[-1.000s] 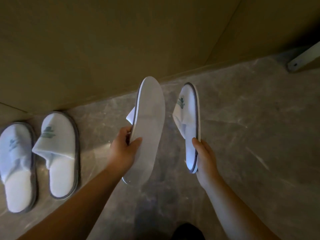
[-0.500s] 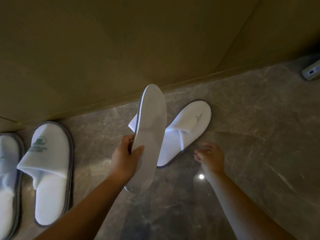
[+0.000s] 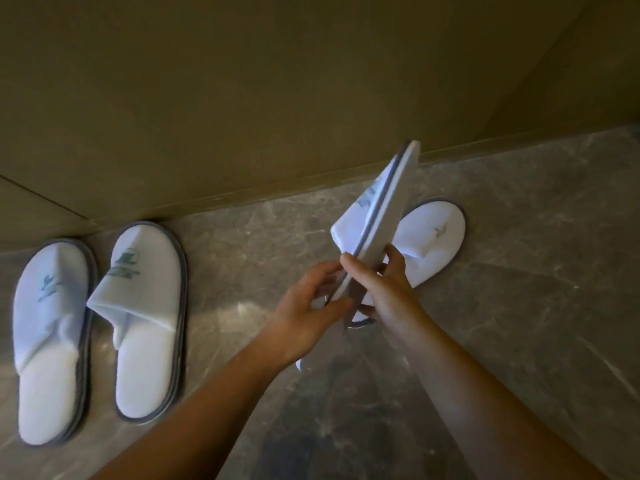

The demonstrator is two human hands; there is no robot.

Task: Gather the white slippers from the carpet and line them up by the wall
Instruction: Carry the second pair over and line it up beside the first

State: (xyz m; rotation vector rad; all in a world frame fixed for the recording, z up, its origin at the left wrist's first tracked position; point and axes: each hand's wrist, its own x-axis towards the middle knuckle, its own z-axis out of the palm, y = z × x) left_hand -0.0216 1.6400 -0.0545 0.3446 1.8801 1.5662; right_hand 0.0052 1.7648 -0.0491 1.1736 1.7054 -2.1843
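Note:
Two white slippers with grey trim, one at the far left (image 3: 48, 337) and one beside it (image 3: 147, 320), lie side by side on the stone floor, toes to the wall (image 3: 277, 98). A third slipper (image 3: 433, 244) lies flat at the right, angled, toe toward the wall. Above it I hold a fourth slipper (image 3: 377, 216) edge-on and tilted, its toe up by the wall. My left hand (image 3: 308, 306) grips its heel part from the left and my right hand (image 3: 384, 289) grips it from the right.
The floor is grey marbled stone (image 3: 519, 341). A beige baseboard (image 3: 242, 195) runs along the foot of the wall. Bare floor lies between the left pair and the right slipper.
My right hand left the slipper it set on the floor and took hold of the slipper in my left hand. That slipper has turned edge-on and moved right.

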